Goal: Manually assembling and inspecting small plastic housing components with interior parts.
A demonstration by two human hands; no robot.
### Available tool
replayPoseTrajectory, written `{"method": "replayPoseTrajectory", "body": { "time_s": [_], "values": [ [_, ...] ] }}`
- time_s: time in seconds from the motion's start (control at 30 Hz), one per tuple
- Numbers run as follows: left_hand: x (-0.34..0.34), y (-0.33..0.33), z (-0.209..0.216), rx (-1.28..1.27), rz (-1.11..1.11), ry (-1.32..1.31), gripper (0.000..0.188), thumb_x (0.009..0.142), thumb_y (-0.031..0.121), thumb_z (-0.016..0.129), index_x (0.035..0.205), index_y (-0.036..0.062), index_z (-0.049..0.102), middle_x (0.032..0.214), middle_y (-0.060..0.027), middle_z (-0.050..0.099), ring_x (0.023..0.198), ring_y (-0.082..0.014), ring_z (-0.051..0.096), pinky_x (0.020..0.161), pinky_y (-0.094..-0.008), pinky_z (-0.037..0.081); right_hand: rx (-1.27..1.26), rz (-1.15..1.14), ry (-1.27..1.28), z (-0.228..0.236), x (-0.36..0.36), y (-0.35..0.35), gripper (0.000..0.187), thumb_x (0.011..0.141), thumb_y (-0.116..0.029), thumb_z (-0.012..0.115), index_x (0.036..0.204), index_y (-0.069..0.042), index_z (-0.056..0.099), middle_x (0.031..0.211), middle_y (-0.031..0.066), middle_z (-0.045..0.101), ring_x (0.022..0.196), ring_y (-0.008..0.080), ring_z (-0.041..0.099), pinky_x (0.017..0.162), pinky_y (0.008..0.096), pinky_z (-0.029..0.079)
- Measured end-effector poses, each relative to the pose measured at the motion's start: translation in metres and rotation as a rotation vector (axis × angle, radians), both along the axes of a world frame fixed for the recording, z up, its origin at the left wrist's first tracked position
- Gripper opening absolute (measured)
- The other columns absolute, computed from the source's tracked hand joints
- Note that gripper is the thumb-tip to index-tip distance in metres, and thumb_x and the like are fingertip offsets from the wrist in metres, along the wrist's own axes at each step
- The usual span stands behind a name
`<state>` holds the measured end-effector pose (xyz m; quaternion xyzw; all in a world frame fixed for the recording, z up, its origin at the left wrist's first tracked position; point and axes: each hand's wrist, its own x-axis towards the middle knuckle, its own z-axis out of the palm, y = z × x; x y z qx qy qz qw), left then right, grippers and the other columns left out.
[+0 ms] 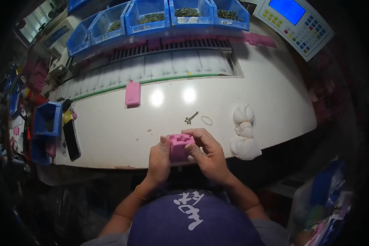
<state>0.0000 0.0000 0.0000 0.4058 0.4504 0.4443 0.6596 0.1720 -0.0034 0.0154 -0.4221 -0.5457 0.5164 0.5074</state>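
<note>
At the table's near edge I hold a pink rubber mold (182, 148) between both hands. It is block-shaped, with notches and hollows along its top face. My left hand (160, 160) grips its left side, thumb up against the edge. From the right, my right hand (209, 153) closes on it, the thumb on the near top edge and the fingers behind. Just beyond the mold lie a small dark greenish branched piece (191, 118) and a thin pale loop (207, 120). Another pink block (133, 95) rests farther off to the left.
A tied white cloth pouch (245, 135) lies right of my hands. Blue bins (147, 28) with small greenish pieces line the back, behind a recessed white strip (151, 67). A keypad device with a blue screen (288, 11) stands far right; a black phone (72, 140) lies left.
</note>
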Motion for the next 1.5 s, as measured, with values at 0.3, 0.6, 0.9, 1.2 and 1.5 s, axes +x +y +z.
{"method": "replayPoseTrajectory", "body": {
  "time_s": [0.3,0.6,0.9,1.2,1.5],
  "values": [
    [0.003,-0.004,0.013,0.377,-0.055,0.079,0.028,0.093,0.012,0.07,0.114,-0.0047,0.062,0.108,-0.0123,0.067,0.096,-0.0172,0.067,0.079,-0.0306,0.06,-0.036,0.053,0.049,0.006,0.018,-0.005,0.026,0.09,-0.006,0.07,0.115,0.001,0.066,0.099,0.0047,0.06,0.077,0.0074,0.055,0.071,0.0222,0.046],
    [0.0,-0.002,0.01,0.439,-0.088,0.08,0.025,0.092,0.008,0.07,0.113,-0.0037,0.065,0.105,-0.0123,0.069,0.096,-0.0191,0.068,0.087,-0.0327,0.058,0.085,0.041,-0.004,0.001,0.023,0.001,0.026,0.084,-0.004,0.075,0.108,-0.001,0.069,0.098,0.0076,0.065,0.084,0.0148,0.063,0.072,0.0281,0.05],
    [-0.01,0.01,-0.018,0.39,0.207,0.204,0.022,0.091,0.004,0.07,0.11,-0.0034,0.063,0.106,-0.0111,0.069,0.101,-0.0174,0.066,0.102,-0.0344,0.046,0.536,-0.319,-1.054,-0.021,0.055,0.031,0.02,0.078,-0.007,0.076,0.096,-0.007,0.07,0.1,0.0081,0.065,0.095,0.0281,0.057,0.079,0.0391,0.049],
    [-0.008,0.008,-0.01,0.532,0.18,0.337,0.04,0.082,-0.002,0.075,0.12,-0.0001,0.061,0.12,-0.014,0.064,0.111,-0.0202,0.062,0.098,-0.0344,0.049,0.534,-0.317,-1.122,-0.033,0.049,0.047,0.012,0.083,-0.001,0.064,0.091,-0.002,0.055,0.097,0.0141,0.055,0.096,0.0315,0.05,0.084,0.0429,0.042],
    [-0.014,-0.02,0.032,0.993,-0.007,0.846,0.031,0.074,0.007,0.079,0.104,0.0073,0.072,0.12,-0.0132,0.057,0.11,-0.0304,0.048,0.093,-0.0422,0.042,0.222,0.237,-0.44,0.028,0.016,-0.013,0.011,0.088,0.0,0.062,0.095,-0.003,0.054,0.106,0.0139,0.054,0.103,0.0325,0.047,0.091,0.039,0.04]
  ]
}}
